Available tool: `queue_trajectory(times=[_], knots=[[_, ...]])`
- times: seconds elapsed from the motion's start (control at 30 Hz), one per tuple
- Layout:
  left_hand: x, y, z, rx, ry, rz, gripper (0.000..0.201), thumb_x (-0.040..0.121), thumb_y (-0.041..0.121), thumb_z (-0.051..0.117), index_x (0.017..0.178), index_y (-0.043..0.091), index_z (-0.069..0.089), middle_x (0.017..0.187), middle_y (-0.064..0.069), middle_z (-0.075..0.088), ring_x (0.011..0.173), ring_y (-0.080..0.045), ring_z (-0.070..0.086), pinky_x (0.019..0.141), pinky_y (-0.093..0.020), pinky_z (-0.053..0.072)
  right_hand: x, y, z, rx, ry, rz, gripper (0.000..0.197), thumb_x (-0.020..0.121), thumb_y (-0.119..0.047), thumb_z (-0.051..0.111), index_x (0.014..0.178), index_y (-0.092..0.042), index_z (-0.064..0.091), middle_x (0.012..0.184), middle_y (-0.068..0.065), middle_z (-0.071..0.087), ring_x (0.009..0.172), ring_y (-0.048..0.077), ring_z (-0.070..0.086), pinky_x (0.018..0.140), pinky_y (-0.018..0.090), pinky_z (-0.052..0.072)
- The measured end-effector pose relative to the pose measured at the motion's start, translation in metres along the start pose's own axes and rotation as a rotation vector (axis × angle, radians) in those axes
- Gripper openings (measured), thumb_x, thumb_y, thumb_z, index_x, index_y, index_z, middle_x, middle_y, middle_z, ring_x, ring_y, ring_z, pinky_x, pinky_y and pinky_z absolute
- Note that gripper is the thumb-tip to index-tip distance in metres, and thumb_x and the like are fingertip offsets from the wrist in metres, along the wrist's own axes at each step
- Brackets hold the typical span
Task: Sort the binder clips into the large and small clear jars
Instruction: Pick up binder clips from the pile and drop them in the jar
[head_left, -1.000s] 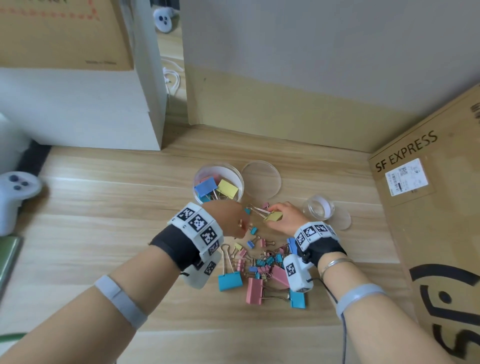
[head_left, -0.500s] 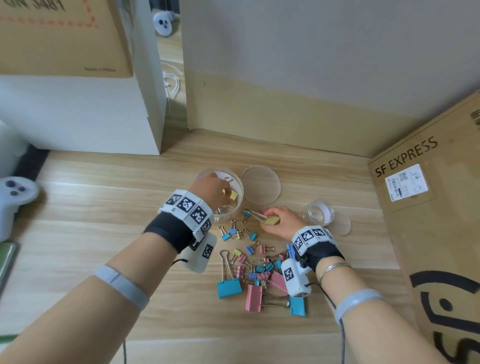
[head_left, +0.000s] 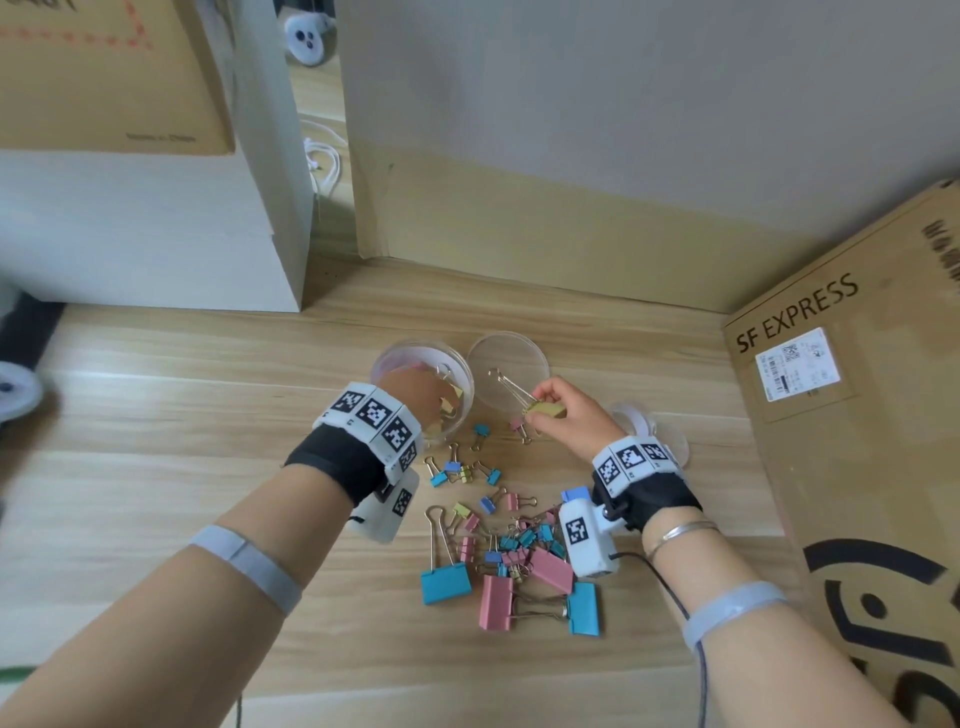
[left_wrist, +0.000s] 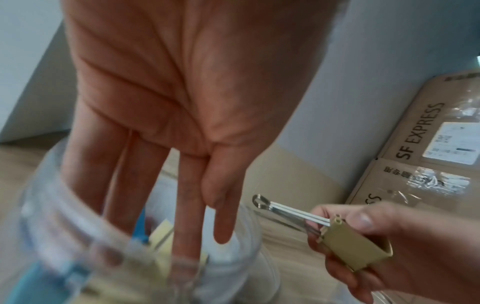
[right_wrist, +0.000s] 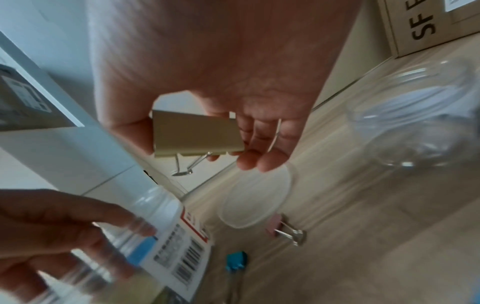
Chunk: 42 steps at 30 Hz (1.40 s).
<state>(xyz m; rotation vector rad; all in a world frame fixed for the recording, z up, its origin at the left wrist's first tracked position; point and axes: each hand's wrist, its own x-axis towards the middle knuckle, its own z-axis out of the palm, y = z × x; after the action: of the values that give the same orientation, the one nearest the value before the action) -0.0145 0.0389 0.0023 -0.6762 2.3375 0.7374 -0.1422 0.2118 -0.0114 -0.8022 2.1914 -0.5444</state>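
Observation:
The large clear jar (head_left: 460, 374) stands on the wooden floor with yellow and blue clips inside. My left hand (head_left: 415, 395) is over its mouth, its straight fingers (left_wrist: 187, 216) reaching down into the jar (left_wrist: 59, 226). Just to the right, my right hand (head_left: 569, 415) pinches a large yellow binder clip (head_left: 545, 410) by its body, wire handles pointing left over the large lid (head_left: 508, 371). The small clear jar (head_left: 631, 421) sits behind my right wrist, partly hidden. Loose binder clips (head_left: 509, 545), large and small, in pink, blue and yellow, lie between my forearms.
An SF Express cardboard box (head_left: 857, 441) stands close on the right. A white box (head_left: 156, 234) sits at the back left, the wall behind the jars. The small jar's lid (head_left: 675, 449) lies by my right wrist. A white controller (head_left: 15, 389) lies far left.
My left hand went from the pile to the large jar and its fingers dipped inside. My right hand lifted the yellow clip off the floor, up and back toward the large lid.

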Motion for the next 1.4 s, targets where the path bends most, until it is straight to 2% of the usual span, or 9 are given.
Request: queue_trajectory(times=[0.1, 0.17, 0.3, 0.47, 0.8, 0.97, 1.1, 1.23, 1.4], knots=[[-0.002, -0.005, -0.013, -0.015, 0.046, -0.028, 0.034, 0.095, 0.012, 0.036, 0.125, 0.014, 0.054, 0.127, -0.01, 0.058, 0.116, -0.027, 0.056, 0.101, -0.035, 0.044, 0.004, -0.019, -0.004, 0.044, 0.07, -0.073, 0.032, 0.085, -0.029, 0.061, 0.113, -0.017, 0.051, 0.117, 0.002, 0.053, 0.103, 0.013, 0.05, 0.084, 0.022, 0.04], [-0.008, -0.009, -0.027, -0.031, 0.21, -0.048, 0.029, 0.093, 0.009, 0.038, 0.114, 0.011, 0.057, 0.111, -0.01, 0.064, 0.1, -0.028, 0.062, 0.086, -0.033, 0.049, 0.008, -0.034, -0.005, 0.021, 0.106, -0.131, 0.033, 0.084, -0.031, 0.063, 0.112, -0.019, 0.051, 0.117, 0.0, 0.053, 0.101, 0.013, 0.052, 0.079, 0.019, 0.043], [-0.007, -0.028, -0.037, -0.135, 0.498, -0.094, 0.026, 0.089, -0.001, 0.038, 0.111, 0.008, 0.049, 0.107, -0.017, 0.059, 0.084, -0.03, 0.055, 0.072, -0.037, 0.045, 0.016, -0.064, 0.001, -0.133, 0.066, -0.22, 0.039, 0.079, -0.034, 0.066, 0.113, -0.025, 0.051, 0.123, -0.005, 0.047, 0.108, 0.014, 0.05, 0.088, 0.032, 0.048], [0.001, -0.035, -0.022, -0.168, 0.424, -0.127, 0.039, 0.093, 0.008, 0.042, 0.13, 0.017, 0.042, 0.129, -0.014, 0.048, 0.111, -0.034, 0.055, 0.091, -0.04, 0.046, 0.033, -0.086, 0.027, -0.499, 0.004, -0.308, 0.05, 0.077, -0.039, 0.064, 0.123, -0.025, 0.049, 0.127, 0.0, 0.046, 0.123, 0.02, 0.035, 0.1, 0.036, 0.033], [0.008, -0.045, -0.009, -0.154, 0.378, -0.109, 0.056, 0.082, -0.008, 0.044, 0.129, 0.022, 0.041, 0.121, -0.014, 0.052, 0.106, -0.035, 0.058, 0.086, -0.039, 0.048, 0.04, -0.084, 0.05, -0.761, 0.123, -0.408, 0.035, 0.077, -0.044, 0.062, 0.105, -0.023, 0.055, 0.115, -0.003, 0.059, 0.11, 0.021, 0.042, 0.093, 0.035, 0.031], [0.009, -0.042, -0.008, -0.141, 0.378, -0.116, 0.057, 0.082, -0.01, 0.042, 0.13, 0.021, 0.039, 0.121, -0.015, 0.05, 0.104, -0.036, 0.057, 0.084, -0.04, 0.049, 0.031, -0.079, 0.034, -0.558, 0.022, -0.378, 0.031, 0.078, -0.045, 0.065, 0.1, -0.024, 0.061, 0.127, -0.009, 0.052, 0.112, 0.015, 0.047, 0.095, 0.033, 0.038], [0.008, -0.038, -0.001, -0.129, 0.437, -0.119, 0.06, 0.083, -0.009, 0.04, 0.134, 0.021, 0.034, 0.129, -0.016, 0.046, 0.112, -0.036, 0.051, 0.089, -0.041, 0.047, 0.014, -0.045, 0.016, -0.323, 0.093, -0.188, 0.01, 0.088, -0.031, 0.057, 0.093, -0.021, 0.059, 0.105, -0.009, 0.057, 0.081, 0.007, 0.052, 0.072, 0.02, 0.046], [0.005, -0.016, 0.014, -0.085, 0.559, -0.026, 0.062, 0.085, -0.002, 0.043, 0.139, 0.026, 0.031, 0.146, -0.009, 0.035, 0.132, -0.034, 0.035, 0.106, -0.044, 0.036, -0.008, 0.004, 0.016, -0.394, -0.175, 0.063, 0.007, 0.083, -0.03, 0.064, 0.081, -0.027, 0.059, 0.091, -0.009, 0.063, 0.08, 0.009, 0.058, 0.077, 0.027, 0.049], [0.0, 0.008, 0.027, 0.005, 0.548, -0.061, 0.061, 0.087, 0.007, 0.04, 0.141, 0.032, 0.026, 0.156, -0.007, 0.015, 0.145, -0.035, 0.004, 0.116, -0.056, -0.001, -0.043, 0.03, 0.029, -0.387, -0.404, 0.068, 0.022, 0.073, -0.026, 0.075, 0.091, -0.026, 0.064, 0.085, -0.013, 0.059, 0.065, -0.001, 0.049, 0.064, 0.02, 0.044]])
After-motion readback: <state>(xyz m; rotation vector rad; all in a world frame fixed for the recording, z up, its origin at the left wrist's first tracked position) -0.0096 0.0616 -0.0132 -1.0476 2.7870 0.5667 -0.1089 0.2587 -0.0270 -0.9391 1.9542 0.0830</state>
